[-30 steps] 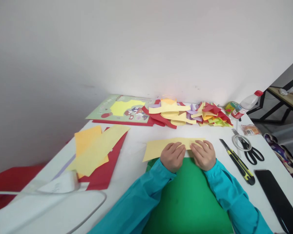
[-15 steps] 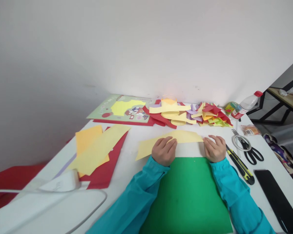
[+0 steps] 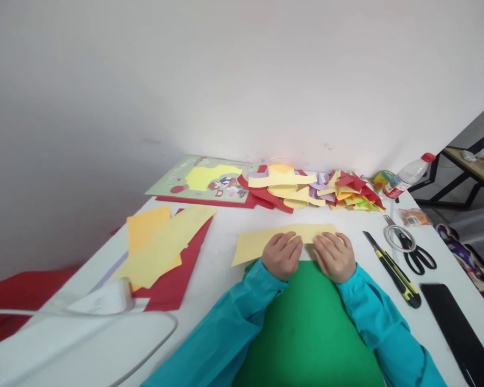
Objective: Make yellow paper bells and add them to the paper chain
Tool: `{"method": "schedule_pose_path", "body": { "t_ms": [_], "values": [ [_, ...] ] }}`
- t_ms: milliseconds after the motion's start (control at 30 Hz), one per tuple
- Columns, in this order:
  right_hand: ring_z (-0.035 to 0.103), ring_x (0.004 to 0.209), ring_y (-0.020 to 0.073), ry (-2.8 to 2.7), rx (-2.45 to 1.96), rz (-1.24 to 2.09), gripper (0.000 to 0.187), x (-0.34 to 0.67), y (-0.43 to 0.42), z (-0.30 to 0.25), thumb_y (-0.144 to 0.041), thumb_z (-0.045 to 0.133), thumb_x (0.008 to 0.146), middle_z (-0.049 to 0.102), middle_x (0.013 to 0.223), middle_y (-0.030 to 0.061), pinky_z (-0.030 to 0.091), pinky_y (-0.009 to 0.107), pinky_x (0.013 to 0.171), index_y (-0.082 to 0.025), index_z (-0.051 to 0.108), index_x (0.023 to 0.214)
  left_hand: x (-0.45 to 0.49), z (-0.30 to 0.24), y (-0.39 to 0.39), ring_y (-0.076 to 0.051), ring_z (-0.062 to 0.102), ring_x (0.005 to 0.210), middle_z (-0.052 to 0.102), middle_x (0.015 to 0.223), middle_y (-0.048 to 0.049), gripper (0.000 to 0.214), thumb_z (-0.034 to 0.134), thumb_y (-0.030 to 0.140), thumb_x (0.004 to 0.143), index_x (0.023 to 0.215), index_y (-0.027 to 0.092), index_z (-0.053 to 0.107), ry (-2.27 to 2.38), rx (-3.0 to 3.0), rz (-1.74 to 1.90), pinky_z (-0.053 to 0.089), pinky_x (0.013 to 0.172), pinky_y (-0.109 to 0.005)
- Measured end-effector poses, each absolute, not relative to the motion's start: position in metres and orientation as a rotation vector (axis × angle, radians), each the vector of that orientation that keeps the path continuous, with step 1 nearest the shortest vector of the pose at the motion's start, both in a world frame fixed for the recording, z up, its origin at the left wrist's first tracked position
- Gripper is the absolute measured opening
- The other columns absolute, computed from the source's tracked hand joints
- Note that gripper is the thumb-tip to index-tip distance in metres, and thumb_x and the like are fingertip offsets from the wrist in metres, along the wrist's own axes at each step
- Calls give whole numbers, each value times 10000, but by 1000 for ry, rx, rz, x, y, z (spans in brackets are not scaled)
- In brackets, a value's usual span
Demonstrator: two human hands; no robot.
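A pale yellow strip of paper [image 3: 252, 244] stretches sideways between my two hands, just above the table. My left hand [image 3: 282, 255] is closed on its near edge, left of the strip's right end. Close beside it, my right hand [image 3: 334, 256] grips the same edge, its fingers curled over the paper. The fingertips of both hands partly hide the strip's lower edge. Below my wrists lies a green sheet [image 3: 312, 322], with my sleeves on either side of it.
Yellow, orange and red papers [image 3: 161, 247] lie to the left, near a white plug [image 3: 105, 298] with a cable. Behind are a picture book [image 3: 201, 180] and folded paper strips [image 3: 290, 188]. At right are a utility knife [image 3: 393, 269], scissors [image 3: 417, 258], a black phone-like slab [image 3: 455, 328] and a bottle [image 3: 409, 174].
My right hand has moved left along the strip, coming close to my left hand. My left hand and the strip have shifted slightly right and down.
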State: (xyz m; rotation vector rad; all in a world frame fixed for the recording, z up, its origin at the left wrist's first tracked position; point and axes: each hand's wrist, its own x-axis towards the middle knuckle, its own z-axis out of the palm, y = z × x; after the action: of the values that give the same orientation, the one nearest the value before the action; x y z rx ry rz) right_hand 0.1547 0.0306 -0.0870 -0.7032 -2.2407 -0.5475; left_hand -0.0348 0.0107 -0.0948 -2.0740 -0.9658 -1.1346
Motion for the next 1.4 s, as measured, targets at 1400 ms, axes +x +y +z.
{"method": "schedule_pose_path", "body": {
  "t_ms": [1400],
  "values": [
    [624, 949, 204, -1978, -978, -673, 427, 201, 59, -101, -42, 539, 729, 729, 886, 9, 368, 372, 862, -239, 604, 1102, -79, -98, 29, -229, 671, 818, 725, 797, -45, 210, 553, 84, 766, 922, 205, 626, -1140, -1887, -1122, 456, 641, -360]
  ]
}}
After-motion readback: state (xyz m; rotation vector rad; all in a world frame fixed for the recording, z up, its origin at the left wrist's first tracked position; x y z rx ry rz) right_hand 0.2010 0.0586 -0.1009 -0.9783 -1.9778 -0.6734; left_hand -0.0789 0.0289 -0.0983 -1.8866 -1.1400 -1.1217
